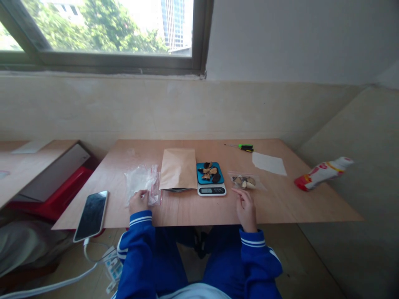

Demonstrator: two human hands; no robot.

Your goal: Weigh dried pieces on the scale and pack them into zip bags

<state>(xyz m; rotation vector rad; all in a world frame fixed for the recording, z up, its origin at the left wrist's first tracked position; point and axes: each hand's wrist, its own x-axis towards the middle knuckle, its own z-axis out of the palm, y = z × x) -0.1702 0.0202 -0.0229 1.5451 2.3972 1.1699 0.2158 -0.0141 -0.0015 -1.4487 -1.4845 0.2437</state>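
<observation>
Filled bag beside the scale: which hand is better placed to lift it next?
Probably the right hand: it is near the filled bag. The left hand is farther, beyond the scale, at other bags.

Daylight glares through the window [106, 35] (partly washed-out white).

Place: you sit in a plain workroom, its exact kind unclear | Tables: your wooden tabletop [289, 207], a second table [31, 166] to your left | On yours: digital scale [212, 191], screwdrivers [246, 147] | Shell: metal-framed window [124, 62], patchy cream wall [249, 110] | Outside, you see leafy trees [109, 31], a high-rise [173, 25]
</observation>
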